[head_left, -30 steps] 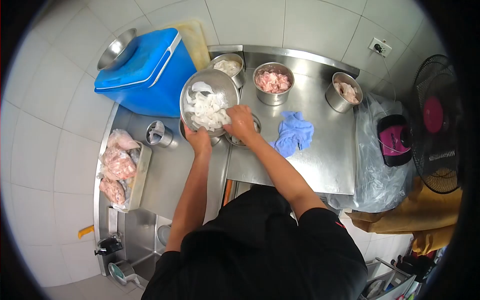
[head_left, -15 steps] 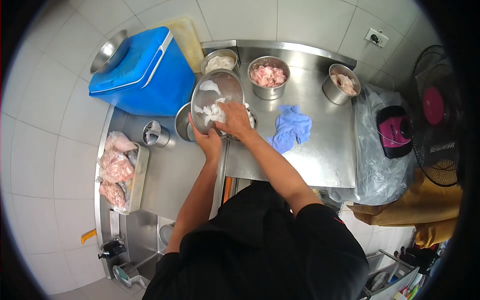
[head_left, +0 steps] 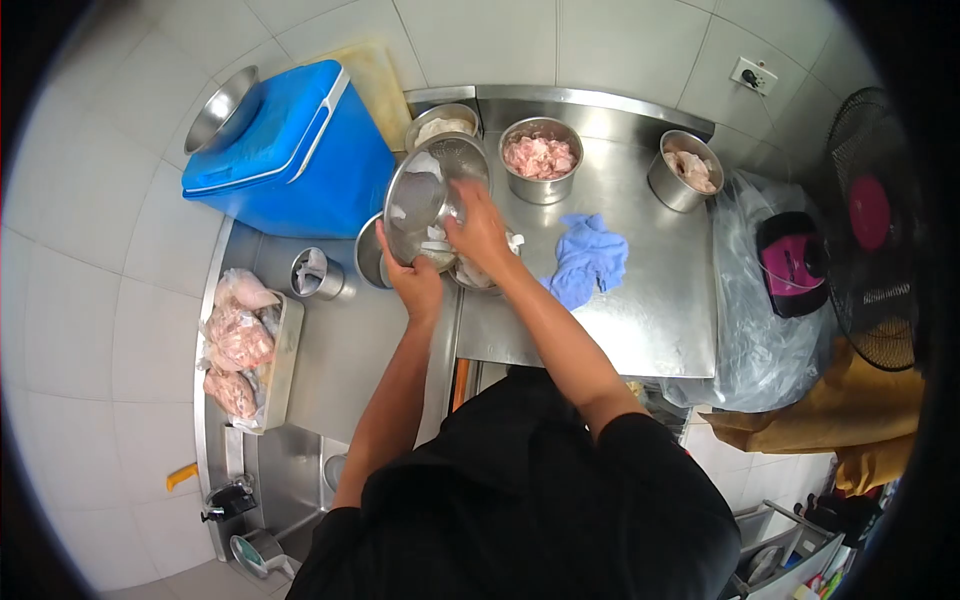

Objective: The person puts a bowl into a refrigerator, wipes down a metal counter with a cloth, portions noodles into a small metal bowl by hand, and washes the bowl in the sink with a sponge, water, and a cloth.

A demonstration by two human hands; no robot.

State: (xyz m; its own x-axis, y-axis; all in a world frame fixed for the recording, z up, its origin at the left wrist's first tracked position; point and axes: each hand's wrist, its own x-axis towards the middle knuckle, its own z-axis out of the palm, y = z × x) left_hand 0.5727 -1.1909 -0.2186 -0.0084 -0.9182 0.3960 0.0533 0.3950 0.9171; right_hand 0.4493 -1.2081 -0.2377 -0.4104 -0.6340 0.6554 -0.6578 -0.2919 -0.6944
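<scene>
My left hand point(head_left: 412, 282) grips the lower rim of a steel bowl point(head_left: 458, 153), which is tilted over the pots. Inside the bowl, my right hand point(head_left: 482, 232) has its fingers stretched out against the metal, slightly blurred. A few soft white pieces point(head_left: 424, 165) cling to the bowl's wall. Beneath the bowl and my right hand is a steel pot point(head_left: 478, 288), mostly hidden, with pale pieces in it. Another pot point(head_left: 368, 262) stands to its left, partly covered by the bowl.
Behind the bowl is a pot of pale pieces point(head_left: 440, 127). Pots of pink meat point(head_left: 540, 157) and pale meat point(head_left: 690, 170) stand right, near a blue cloth point(head_left: 588, 255). Left are a blue cooler point(head_left: 300, 160), a small steel cup point(head_left: 318, 273) and a tray of bagged meat point(head_left: 240, 335).
The bowl is tipped more steeply, and most of the white pieces have left it. My right hand has swept through it; more white shows at the pot below.
</scene>
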